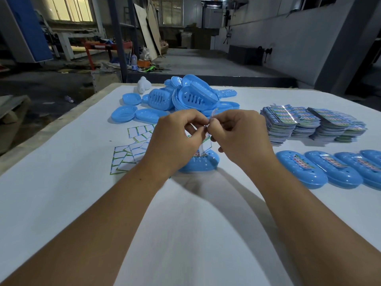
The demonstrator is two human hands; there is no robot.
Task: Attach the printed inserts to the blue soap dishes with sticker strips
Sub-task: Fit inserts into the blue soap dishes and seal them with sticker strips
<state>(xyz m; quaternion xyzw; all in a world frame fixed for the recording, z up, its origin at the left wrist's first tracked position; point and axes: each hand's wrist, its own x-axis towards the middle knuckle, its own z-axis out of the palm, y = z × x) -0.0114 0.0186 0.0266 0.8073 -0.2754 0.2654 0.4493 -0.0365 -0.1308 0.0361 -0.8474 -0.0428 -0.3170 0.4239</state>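
Hands: my left hand (pixel 177 137) and right hand (pixel 237 133) pinch one clear strip (pixel 207 131) above a dish (pixel 199 165).
Risk: I judge the strip may fold onto itself or stick to my fingertips.
Dish: holds an insert, mostly hidden.
Finished dishes (pixel 329 170): right, each carrying an insert.
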